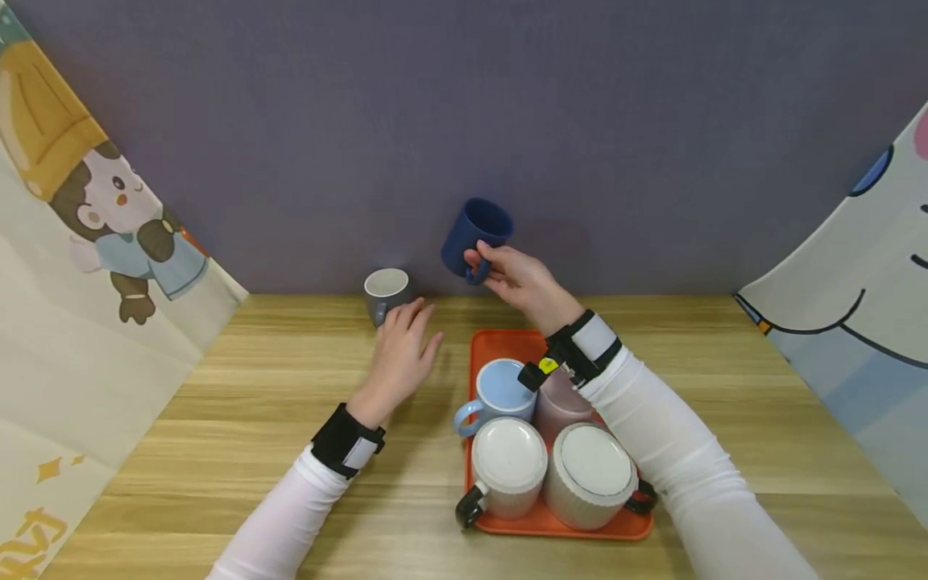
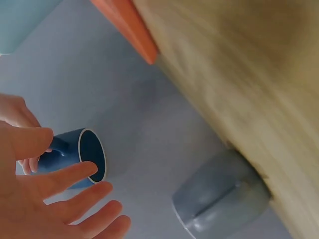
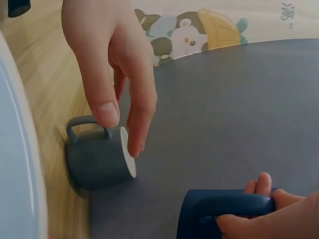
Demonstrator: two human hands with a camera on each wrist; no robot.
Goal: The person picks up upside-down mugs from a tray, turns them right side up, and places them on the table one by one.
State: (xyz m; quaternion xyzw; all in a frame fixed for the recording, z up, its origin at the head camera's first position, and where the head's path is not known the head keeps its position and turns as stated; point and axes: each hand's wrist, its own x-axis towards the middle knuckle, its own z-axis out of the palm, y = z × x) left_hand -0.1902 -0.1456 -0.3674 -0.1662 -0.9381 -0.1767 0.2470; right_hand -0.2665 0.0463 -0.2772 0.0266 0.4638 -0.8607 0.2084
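Note:
By its handle, my right hand (image 1: 528,282) holds a dark blue mug (image 1: 464,234) in the air above the back of the table, its mouth up and a little tilted. My left hand (image 1: 401,354) reaches toward a grey mug (image 1: 379,306) with a white inside, which stands upright at the table's back edge. In the right wrist view the left fingers (image 3: 142,109) hang over the grey mug's rim, loosely extended. The left wrist view shows those fingers spread, with nothing held; the grey mug (image 2: 222,194) lies apart from them there.
An orange tray (image 1: 474,346) right of centre carries a light blue mug (image 1: 505,387), a pink mug (image 1: 561,407) partly under my right wrist, and two pale mugs with black handles, bottoms up (image 1: 510,455). A grey wall (image 1: 326,161) rises behind the wooden table (image 1: 239,419).

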